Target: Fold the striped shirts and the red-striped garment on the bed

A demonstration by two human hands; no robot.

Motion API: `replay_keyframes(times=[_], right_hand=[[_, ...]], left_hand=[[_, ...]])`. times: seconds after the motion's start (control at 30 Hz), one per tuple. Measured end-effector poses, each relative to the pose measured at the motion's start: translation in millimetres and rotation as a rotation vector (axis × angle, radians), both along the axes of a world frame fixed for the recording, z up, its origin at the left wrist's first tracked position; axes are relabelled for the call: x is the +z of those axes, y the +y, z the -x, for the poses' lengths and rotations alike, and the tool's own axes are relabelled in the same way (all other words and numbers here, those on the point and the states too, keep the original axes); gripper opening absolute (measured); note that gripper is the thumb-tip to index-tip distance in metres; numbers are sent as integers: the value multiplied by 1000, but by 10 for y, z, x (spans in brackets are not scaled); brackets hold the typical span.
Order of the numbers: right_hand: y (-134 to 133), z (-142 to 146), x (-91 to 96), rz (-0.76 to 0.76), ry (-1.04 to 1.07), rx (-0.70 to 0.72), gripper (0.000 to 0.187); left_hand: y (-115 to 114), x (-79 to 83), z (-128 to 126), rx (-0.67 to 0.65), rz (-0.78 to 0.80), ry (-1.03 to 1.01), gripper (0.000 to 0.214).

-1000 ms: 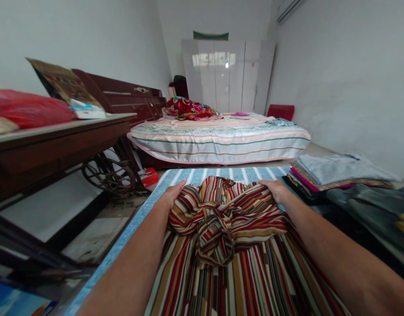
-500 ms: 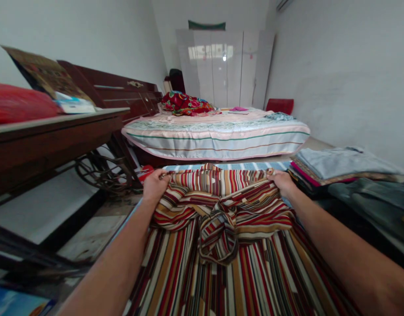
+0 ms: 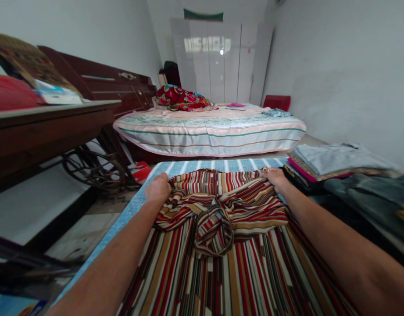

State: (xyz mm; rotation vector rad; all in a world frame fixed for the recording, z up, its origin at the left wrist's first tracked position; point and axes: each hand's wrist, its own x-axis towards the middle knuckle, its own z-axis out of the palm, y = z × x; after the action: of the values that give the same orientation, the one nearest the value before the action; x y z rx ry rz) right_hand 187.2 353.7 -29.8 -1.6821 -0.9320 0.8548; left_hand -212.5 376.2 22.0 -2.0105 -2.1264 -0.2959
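Observation:
A garment striped in red, tan, white and black (image 3: 251, 272) is spread out in front of me, with a twisted knot at its middle. It looks like a dress or a skirt; the lower end runs out of view. My left hand (image 3: 158, 188) is closed on its far left corner. On the far right corner, my right hand (image 3: 274, 177) pinches the cloth by the edge. The far edge stretches between both hands. Under the garment is a blue and white striped cover (image 3: 195, 165).
Folded clothes (image 3: 340, 160) are piled on the right, with dark garments (image 3: 366, 197) nearer me. To the left stands a sewing machine table (image 3: 50, 127) with an iron wheel. Beyond lies a bed (image 3: 221, 140) with a red floral quilt (image 3: 182, 98), before a white wardrobe (image 3: 218, 66).
The garment's far edge has come lower and nearer to me with both hands, baring more of the blue striped cover. The view has also shifted slightly.

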Motion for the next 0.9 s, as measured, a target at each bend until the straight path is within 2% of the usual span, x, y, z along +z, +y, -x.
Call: replay_keyframes(times=[0.1,0.2,0.3,0.37,0.5,0.63,0.77,0.9], right_hand=[[-4,-8,6,61,65,15,29],[-5,-12,64,80,125,54,32],[-22,16,154,75,177,115,30],[-50,48,225,53,204,172,25],[-137,111,371,-1,219,315,24],[-178,157,455,63,144,412,35],[-97,225,472,220,-74,432,45],[73,373,479,343,-386,466,46]], left_hand=[[-35,27,-96,-55,-73,77,38],[0,108,-311,-216,-105,118,39],[97,138,-657,-425,-28,145,36],[176,109,-909,-500,40,147,40],[304,8,-1285,-514,176,165,51],[368,-13,-1453,-466,265,212,45],[390,60,-1550,-449,322,265,30],[336,150,-1559,-477,323,309,29]])
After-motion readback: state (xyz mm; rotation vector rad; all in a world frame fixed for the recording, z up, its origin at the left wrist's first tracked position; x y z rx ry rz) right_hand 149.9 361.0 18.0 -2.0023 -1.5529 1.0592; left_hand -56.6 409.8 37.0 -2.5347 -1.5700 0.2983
